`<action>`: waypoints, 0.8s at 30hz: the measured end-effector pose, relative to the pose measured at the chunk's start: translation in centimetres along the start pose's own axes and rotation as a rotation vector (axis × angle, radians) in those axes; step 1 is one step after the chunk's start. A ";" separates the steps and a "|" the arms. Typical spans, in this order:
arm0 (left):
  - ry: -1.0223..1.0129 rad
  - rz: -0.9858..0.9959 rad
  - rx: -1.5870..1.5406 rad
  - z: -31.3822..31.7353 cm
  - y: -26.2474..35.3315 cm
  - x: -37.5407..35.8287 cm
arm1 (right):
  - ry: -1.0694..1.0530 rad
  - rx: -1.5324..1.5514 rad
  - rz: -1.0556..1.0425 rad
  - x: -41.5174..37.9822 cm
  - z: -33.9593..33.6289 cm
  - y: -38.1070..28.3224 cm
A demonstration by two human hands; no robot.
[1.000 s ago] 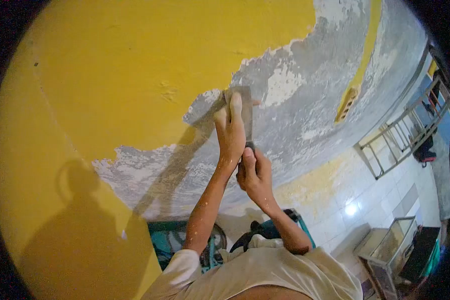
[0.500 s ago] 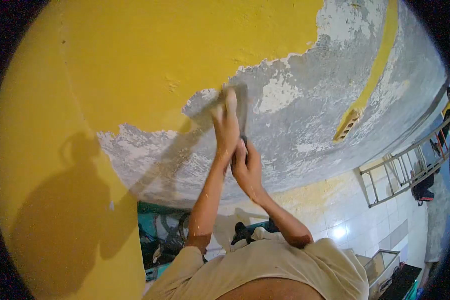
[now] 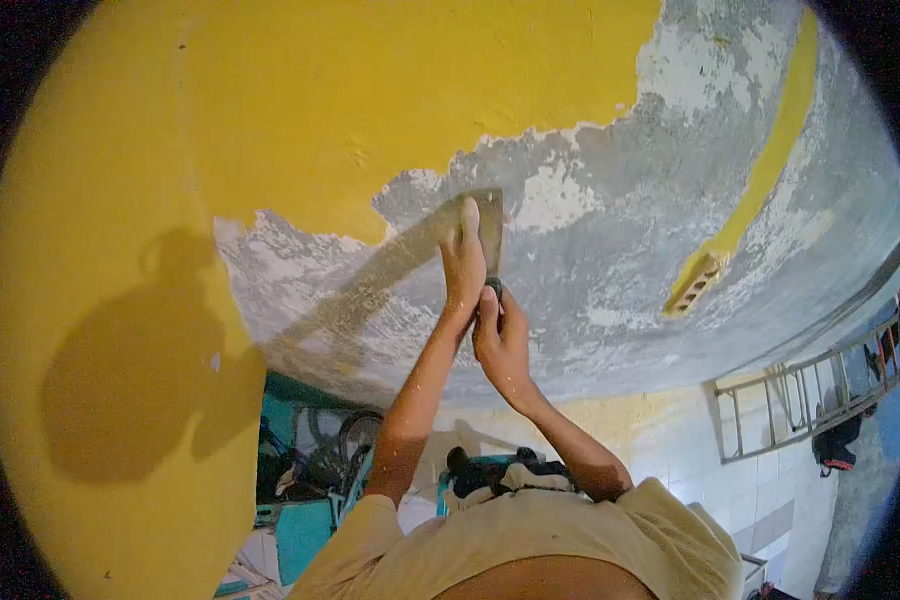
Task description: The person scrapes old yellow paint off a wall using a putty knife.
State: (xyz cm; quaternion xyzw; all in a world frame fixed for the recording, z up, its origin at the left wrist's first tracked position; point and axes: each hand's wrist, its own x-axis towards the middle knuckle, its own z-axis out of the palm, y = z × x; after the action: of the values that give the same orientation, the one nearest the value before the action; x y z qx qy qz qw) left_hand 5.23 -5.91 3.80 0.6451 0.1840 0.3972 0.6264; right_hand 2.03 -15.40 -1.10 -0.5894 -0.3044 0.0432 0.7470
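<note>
A scraper point(image 3: 492, 225) with a broad flat metal blade and a dark handle lies against the wall, just below the torn edge of the yellow paint point(image 3: 390, 90). My right hand point(image 3: 502, 345) is closed around its handle, thumb on top. My left hand point(image 3: 462, 265) rests along the blade's left side with its fingers stretched out toward the blade's top; some of them are hidden. Bare grey plaster point(image 3: 650, 200) with white patches surrounds the blade.
A socket-like fitting point(image 3: 697, 283) sits at the lower end of a yellow strip on the wall. A metal ladder point(image 3: 810, 395) stands at the right. Below left are a bicycle wheel point(image 3: 358, 435) and teal furniture point(image 3: 305, 535). My shadow point(image 3: 130, 370) falls on the yellow wall.
The scraper and both hands sit slightly lower against the paint edge, and the blade shows more sharply. The view has shifted, with the ladder and fitting lower in the picture.
</note>
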 end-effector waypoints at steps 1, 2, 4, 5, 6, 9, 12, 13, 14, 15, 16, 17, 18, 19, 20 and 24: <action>0.087 0.042 -0.072 0.7 -0.3 -0.1 | 0.007 0.001 0.042 -0.1 -0.2 -0.1; 0.079 0.051 -0.058 0.4 -0.5 0.8 | -0.021 -0.074 0.009 0.5 -0.5 0.0; 0.070 0.058 -0.047 0.6 2.3 1.7 | -0.012 -0.062 -0.017 1.8 0.0 -2.3; 0.039 0.091 -0.049 0.6 3.5 1.5 | -0.004 -0.044 -0.047 1.9 0.4 -2.9; 0.011 0.133 -0.055 0.6 4.1 1.6 | 0.005 -0.019 -0.034 2.0 0.8 -2.1; 0.037 0.145 -0.025 1.3 2.3 -0.3 | 0.013 0.071 0.081 0.3 0.1 -1.1; 0.064 0.217 0.073 1.5 1.4 2.5 | 0.009 0.009 0.085 1.4 -0.2 -2.1; 0.080 0.276 0.051 1.5 1.4 3.4 | 0.025 0.004 0.012 2.1 0.1 -2.4; -0.031 0.156 0.002 1.7 5.3 1.8 | 0.021 0.013 -0.014 2.2 0.5 -2.1; -0.022 0.161 -0.002 1.6 5.1 1.8 | 0.012 0.011 -0.018 2.3 0.5 -1.9; 0.028 0.196 0.071 1.4 4.4 1.9 | 0.012 0.016 0.011 2.3 0.6 -1.8; 0.074 0.214 0.153 1.1 3.2 1.4 | 0.017 0.023 0.058 1.5 0.6 -1.5; 0.051 0.221 0.121 1.2 0.9 1.5 | 0.029 0.057 0.038 0.8 0.2 -0.8; 0.093 0.240 0.138 1.6 0.8 1.0 | 0.025 0.060 0.025 1.3 -0.1 -1.0; 0.114 0.348 0.081 1.9 1.1 1.9 | 0.014 0.021 -0.007 2.0 -0.4 -1.4; 0.163 0.320 -0.042 3.3 5.2 0.9 | 0.010 -0.069 0.009 2.7 -1.1 -2.9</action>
State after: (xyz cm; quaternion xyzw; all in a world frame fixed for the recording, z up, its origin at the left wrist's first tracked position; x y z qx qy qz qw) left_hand 6.89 -8.18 9.34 0.6185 0.1208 0.5466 0.5513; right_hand 3.92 -16.06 2.46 -0.6164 -0.2992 0.0330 0.7277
